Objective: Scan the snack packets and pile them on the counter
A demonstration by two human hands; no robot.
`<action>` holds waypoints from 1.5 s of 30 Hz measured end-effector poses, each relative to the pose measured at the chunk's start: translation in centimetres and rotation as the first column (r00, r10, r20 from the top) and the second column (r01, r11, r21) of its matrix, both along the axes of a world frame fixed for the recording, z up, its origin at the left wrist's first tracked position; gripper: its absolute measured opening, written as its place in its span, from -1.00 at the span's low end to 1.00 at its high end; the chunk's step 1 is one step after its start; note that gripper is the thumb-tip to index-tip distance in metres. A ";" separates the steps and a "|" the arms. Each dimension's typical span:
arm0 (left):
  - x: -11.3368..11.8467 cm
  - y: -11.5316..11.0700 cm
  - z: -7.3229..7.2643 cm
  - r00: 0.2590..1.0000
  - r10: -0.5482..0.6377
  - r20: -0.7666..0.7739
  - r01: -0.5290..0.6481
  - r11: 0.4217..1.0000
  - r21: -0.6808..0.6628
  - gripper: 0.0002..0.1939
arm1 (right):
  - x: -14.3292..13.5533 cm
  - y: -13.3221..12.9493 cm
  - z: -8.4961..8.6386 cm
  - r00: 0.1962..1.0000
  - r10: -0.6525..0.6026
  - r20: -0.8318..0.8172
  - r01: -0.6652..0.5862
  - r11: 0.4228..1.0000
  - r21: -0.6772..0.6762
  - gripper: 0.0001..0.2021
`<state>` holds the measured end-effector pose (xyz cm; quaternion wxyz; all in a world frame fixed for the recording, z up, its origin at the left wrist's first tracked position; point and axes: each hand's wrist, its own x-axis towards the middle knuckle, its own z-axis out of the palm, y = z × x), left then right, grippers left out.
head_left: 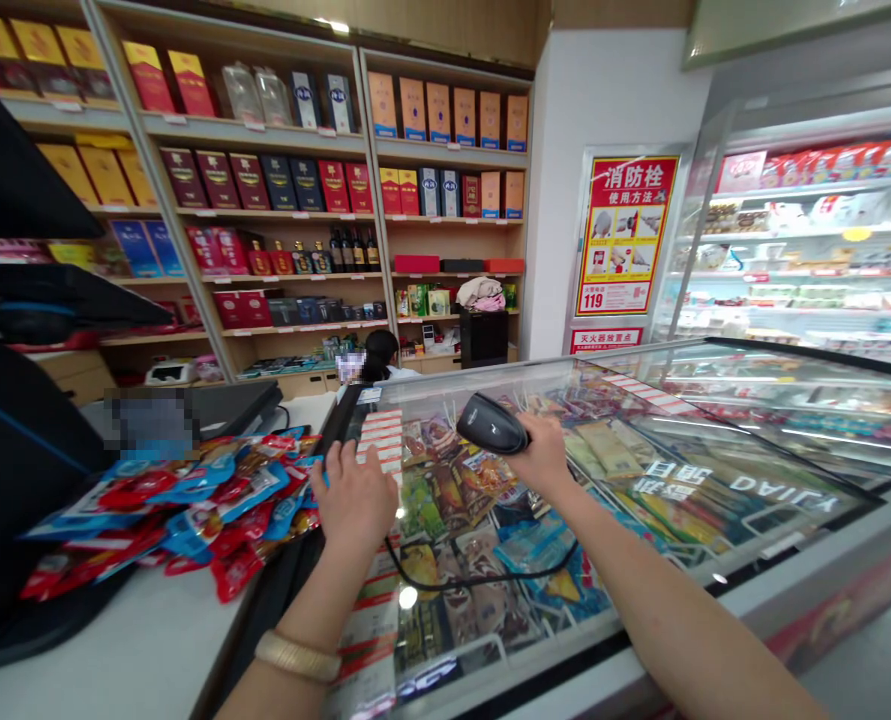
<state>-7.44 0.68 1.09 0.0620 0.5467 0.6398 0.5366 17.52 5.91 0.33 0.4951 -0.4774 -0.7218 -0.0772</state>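
My right hand (542, 455) is wrapped round the handle of a black barcode scanner (492, 424), held above the glass top of a chest freezer (722, 590). My left hand (359, 495), with fingers apart and nothing in it, is over the freezer's left edge, just right of a heap of red and blue snack packets (227, 500). A black cable (482, 580) loops across the glass between my forearms. Wrapped frozen goods show through the glass below the scanner.
A black monitor stand (17, 480) rises at the left on the white counter (152, 650). Shelves of boxes and bottles (265, 215) line the back wall. Part of a person's head (381, 348) shows beyond the freezer. A lit display cooler (812, 235) stands at the right.
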 end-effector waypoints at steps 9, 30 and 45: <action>-4.5 0.6 -0.8 0.988 0.117 0.097 -0.118 0.993 0.014 -0.75 | -0.4 -0.1 -0.2 0.999 0.034 -0.002 -0.034 0.999 -0.018 -0.83; -1.9 0.3 2.3 -0.021 -0.214 0.977 0.339 0.917 0.209 -0.59 | -0.5 -0.3 -0.1 0.990 0.138 0.037 -0.137 0.990 -0.042 -0.79; -0.5 1.9 -0.2 0.722 -0.183 0.667 0.160 0.982 0.096 -0.30 | -1.6 -1.2 -0.2 0.945 0.297 0.139 -0.287 0.954 -0.087 -0.73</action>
